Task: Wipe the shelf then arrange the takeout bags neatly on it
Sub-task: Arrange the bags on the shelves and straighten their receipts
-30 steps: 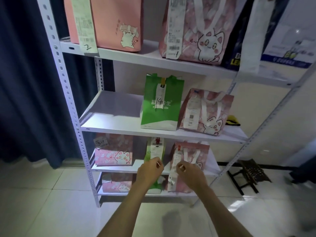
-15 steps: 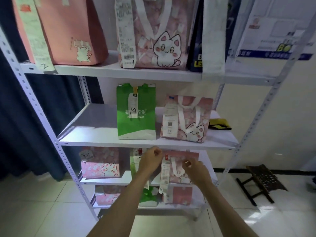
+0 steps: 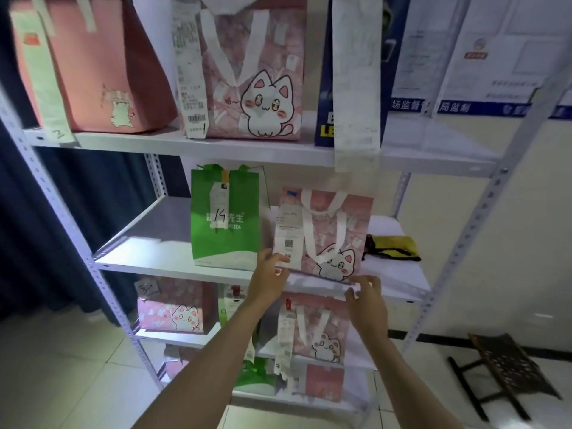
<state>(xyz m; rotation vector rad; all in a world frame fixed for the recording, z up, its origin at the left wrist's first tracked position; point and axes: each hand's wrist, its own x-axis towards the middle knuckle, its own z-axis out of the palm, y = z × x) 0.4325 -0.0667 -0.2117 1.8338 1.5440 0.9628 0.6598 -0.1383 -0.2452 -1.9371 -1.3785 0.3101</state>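
Observation:
A pink cat bag (image 3: 328,233) stands on the middle shelf (image 3: 145,258) of a white metal rack, right of a green pizza bag (image 3: 226,218) marked 14. My left hand (image 3: 269,275) is at the pink bag's lower left corner, thumb on its receipt and fingers around the corner. My right hand (image 3: 366,300) hovers with fingers apart at the shelf's front edge, just below the bag's lower right corner. A yellow cloth (image 3: 393,247) lies on the shelf to the right of the pink bag.
The top shelf holds a salmon bag (image 3: 102,66), a large pink cat bag (image 3: 253,75) and a dark blue bag (image 3: 328,88). More pink bags (image 3: 176,308) fill the lower shelves. A dark curtain (image 3: 46,227) hangs left. A small dark stool (image 3: 507,370) stands at right.
Both hands rose from the pink bag on the lower shelf to the pink cat bag on the middle shelf. The view tilted upward and moved closer to the rack.

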